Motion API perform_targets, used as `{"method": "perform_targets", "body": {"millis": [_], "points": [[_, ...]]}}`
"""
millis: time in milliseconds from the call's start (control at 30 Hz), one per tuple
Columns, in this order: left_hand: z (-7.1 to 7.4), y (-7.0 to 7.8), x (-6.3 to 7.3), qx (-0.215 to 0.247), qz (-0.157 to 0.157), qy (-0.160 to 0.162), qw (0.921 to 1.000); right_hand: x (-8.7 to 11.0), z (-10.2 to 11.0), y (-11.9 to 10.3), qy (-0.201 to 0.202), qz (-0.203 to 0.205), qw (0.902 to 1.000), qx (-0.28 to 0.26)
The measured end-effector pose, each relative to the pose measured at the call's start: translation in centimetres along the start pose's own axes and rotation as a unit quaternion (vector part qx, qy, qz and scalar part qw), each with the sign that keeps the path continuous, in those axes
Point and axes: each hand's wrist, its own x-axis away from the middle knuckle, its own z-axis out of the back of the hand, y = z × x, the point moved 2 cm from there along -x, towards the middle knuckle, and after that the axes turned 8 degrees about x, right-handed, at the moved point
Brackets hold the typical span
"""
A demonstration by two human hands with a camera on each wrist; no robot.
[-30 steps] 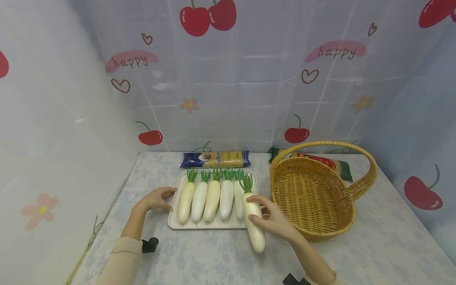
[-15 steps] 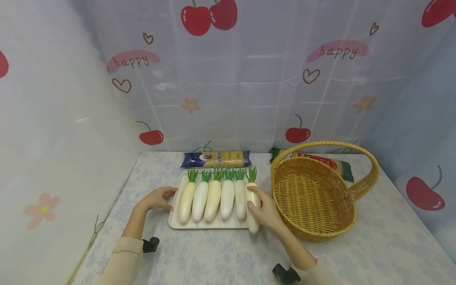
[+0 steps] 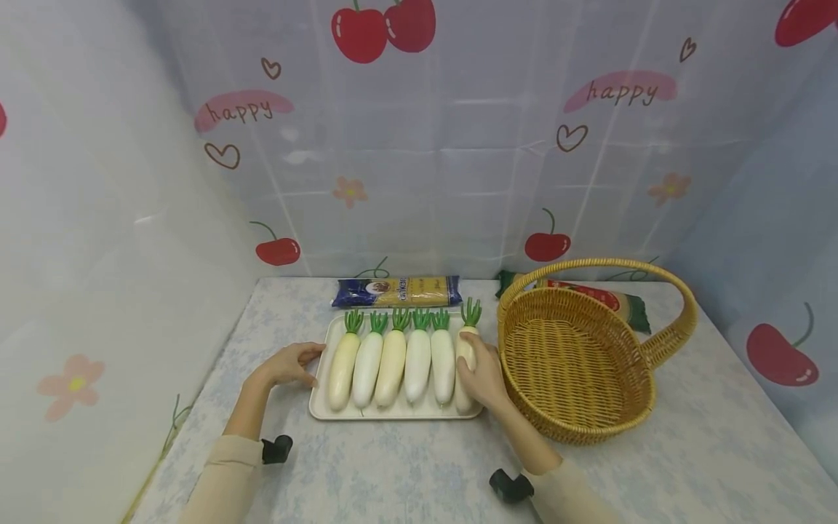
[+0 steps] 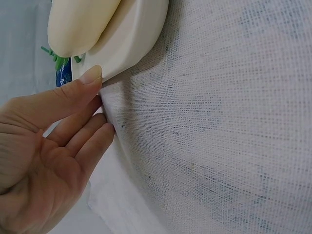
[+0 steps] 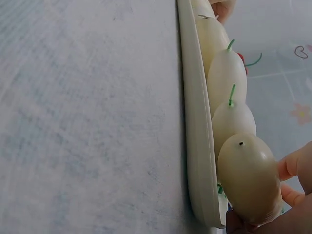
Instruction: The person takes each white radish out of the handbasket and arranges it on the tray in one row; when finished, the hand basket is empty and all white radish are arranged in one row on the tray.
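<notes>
A white tray (image 3: pixel 412 418) holds a row of several white radishes (image 3: pixel 417 367) with green tops, lying side by side, tops toward the back. My right hand (image 3: pixel 486 375) grips the rightmost radish (image 5: pixel 249 178), thumb on one side and fingers on the other. That radish lies along the tray's right end, a small gap from its neighbour. In the right wrist view its blunt tip stands just inside the tray rim. My left hand (image 3: pixel 288 365) rests at the tray's left edge; in the left wrist view its thumb (image 4: pixel 83 90) touches the rim, with relaxed fingers below.
A wicker basket (image 3: pixel 569 364) with a tall handle stands right of the tray, close beside my right hand. Behind the tray lies a blue-and-yellow pasta packet (image 3: pixel 399 292). A green-and-red packet (image 3: pixel 631 309) lies behind the basket. A printed curtain (image 3: pixel 445 175) closes the back.
My right hand has carried the radish back from over the tray's front edge and lined it up with the others at the right end. The left hand stays at the tray's left edge.
</notes>
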Motion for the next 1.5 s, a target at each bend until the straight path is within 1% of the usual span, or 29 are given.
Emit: {"method": "perform_targets", "body": {"millis": [167,333,533,600,767,833,967,1300,1500], "points": [[0.0,-0.1,-0.1,0.003,0.002,0.000,1.0000,-0.5,-0.2,0.2,-0.006,-0.020,0.9998,0.003],[0.1,-0.2,-0.1,0.009,0.004,-0.001,1.0000,-0.7,-0.4,0.2,0.007,-0.032,0.9994,0.010],[0.1,-0.3,-0.2,0.006,0.006,-0.001,1.0000,-0.7,-0.6,-0.2,0.020,-0.031,0.9983,0.046],[0.1,-0.3,-0.2,0.007,0.006,-0.002,1.0000,-0.7,-0.6,-0.4,0.022,-0.036,0.9975,0.056],[0.1,-0.2,-0.2,0.008,0.003,-0.003,1.0000,-0.6,-0.7,-0.5,0.016,-0.057,0.9960,0.066],[0.1,-0.2,-0.1,0.005,0.002,-0.003,1.0000,-0.5,-0.7,-0.4,0.015,-0.059,0.9957,0.069],[0.1,-0.1,0.0,0.001,0.001,-0.002,1.0000,-0.4,-0.8,-0.4,0.016,-0.050,0.9956,0.077],[0.0,-0.4,-0.2,0.007,0.008,-0.001,0.9999,0.1,-0.8,-0.1,0.008,-0.008,0.9949,0.100],[0.2,-0.2,0.0,-0.003,0.008,-0.002,1.0000,0.6,-0.5,-0.5,-0.016,-0.008,0.9945,0.104]]}}
